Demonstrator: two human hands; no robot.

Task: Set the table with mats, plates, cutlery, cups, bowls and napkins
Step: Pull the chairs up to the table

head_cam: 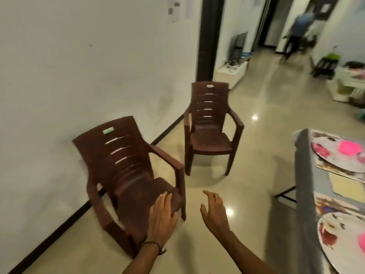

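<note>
Here the left hand [162,217], fingers straight and empty, overlaps the near brown chair [126,175]; the right hand [214,211], equally wide, hangs beside it. Right, a plate [333,162] lies on the table [305,204].

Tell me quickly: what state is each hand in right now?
Left hand: open, fingers straight, holding nothing, at the front edge of the near chair; contact unclear.
Right hand: open, fingers relaxed, holding nothing.
</note>
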